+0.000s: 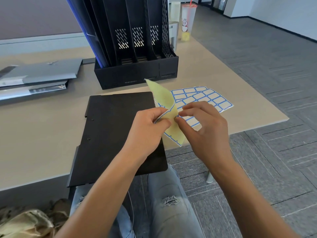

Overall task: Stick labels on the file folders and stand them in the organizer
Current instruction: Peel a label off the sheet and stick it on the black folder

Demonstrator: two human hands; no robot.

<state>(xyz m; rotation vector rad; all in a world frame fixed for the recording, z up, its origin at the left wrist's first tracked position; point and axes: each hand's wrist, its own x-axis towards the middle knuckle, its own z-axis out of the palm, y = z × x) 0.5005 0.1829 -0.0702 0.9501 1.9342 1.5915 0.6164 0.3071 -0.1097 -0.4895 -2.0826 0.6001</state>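
Note:
A black file folder (116,127) lies flat on the beige table (42,127) in front of me, its near end past the table's edge. My left hand (147,131) grips a curled label sheet (164,102) with a yellow backing, held over the folder's right side. My right hand (204,127) pinches the edge of that same sheet with thumb and forefinger. More sheets of blue-bordered labels (205,98) lie flat on the table under my right hand. The black organizer (135,54) stands behind the folder, with a blue folder (82,30) upright in its leftmost slot.
Grey folders (39,74) lie stacked at the table's left. A translucent cup with a red straw (187,21) stands behind the organizer on the right. The table's right edge drops to grey carpet (267,66). A camouflage bag (29,222) sits by my left knee.

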